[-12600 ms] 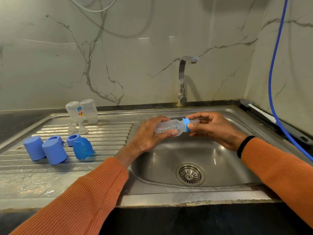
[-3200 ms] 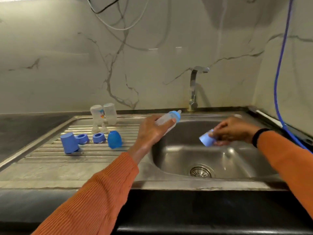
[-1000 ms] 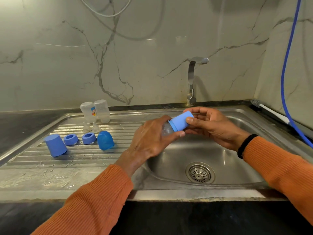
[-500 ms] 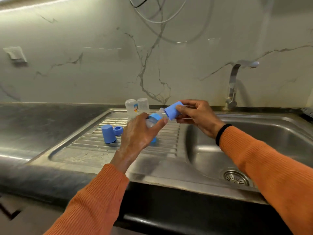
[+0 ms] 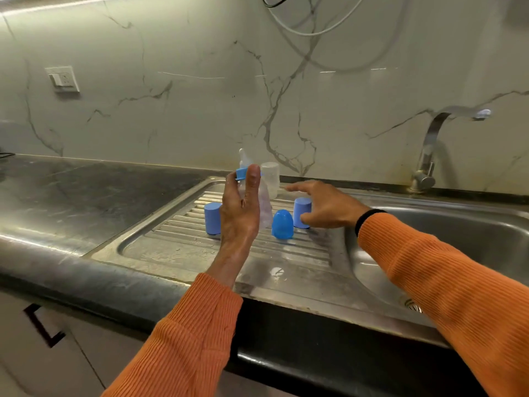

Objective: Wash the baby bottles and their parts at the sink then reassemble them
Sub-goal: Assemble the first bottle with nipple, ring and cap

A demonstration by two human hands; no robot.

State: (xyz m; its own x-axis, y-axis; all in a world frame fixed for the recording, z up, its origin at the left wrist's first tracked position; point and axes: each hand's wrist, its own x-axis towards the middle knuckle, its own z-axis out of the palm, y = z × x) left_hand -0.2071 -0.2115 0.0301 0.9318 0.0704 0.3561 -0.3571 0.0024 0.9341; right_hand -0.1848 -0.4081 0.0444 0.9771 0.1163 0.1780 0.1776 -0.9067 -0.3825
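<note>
My left hand point(image 5: 240, 214) grips a clear baby bottle point(image 5: 264, 209) upright above the drainboard point(image 5: 183, 250); its blue collar point(image 5: 241, 173) and clear teat point(image 5: 243, 157) stick out above my fingers. My right hand point(image 5: 327, 207) hovers with fingers spread just right of a blue cap point(image 5: 302, 209) that stands on the drainboard, the thumb beside the cap's base. A domed blue cap point(image 5: 282, 224) stands between my hands, and another blue cap point(image 5: 212, 217) stands partly hidden behind my left hand. A clear bottle point(image 5: 271, 179) stands upside down at the back.
The sink basin point(image 5: 463, 236) lies to the right, with the tap point(image 5: 428, 156) behind it. A dark counter point(image 5: 86, 190) extends left. A wall socket point(image 5: 63, 79) and hanging cables point(image 5: 309, 21) are on the marble wall.
My right hand has taken the blue cap off the bottle, set it upright on the drainboard and let go. My left hand has turned the bottle upright. The view shifted left.
</note>
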